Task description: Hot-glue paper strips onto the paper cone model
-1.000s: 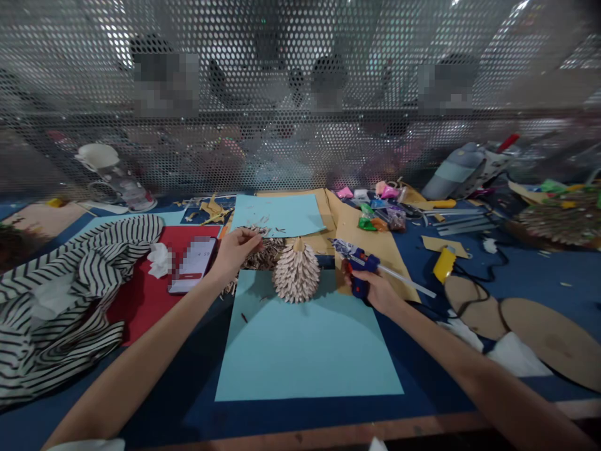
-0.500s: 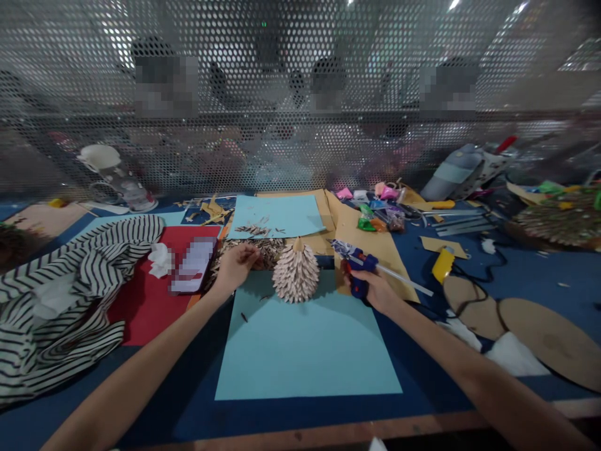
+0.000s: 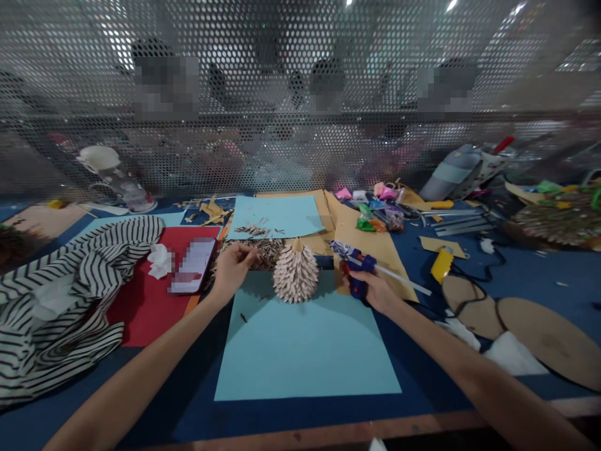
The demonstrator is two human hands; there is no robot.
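Note:
A small cone covered in pale seed scales stands at the far edge of a light blue sheet. My left hand is just left of it, fingers pinched at a heap of loose seeds; what it grips is too small to see. My right hand holds a blue glue gun to the right of the cone, nozzle pointing toward it, with a clear glue stick jutting out behind.
A phone lies on a red sheet beside striped cloth. Brown paper, a second blue sheet, a yellow tool, cardboard ovals and wrappers crowd the right. A perforated metal screen closes the back, people behind it.
My left hand came down from the far seeds to the heap beside the cone, then lifted slightly with fingers pinched. My right hand and the glue gun barely moved.

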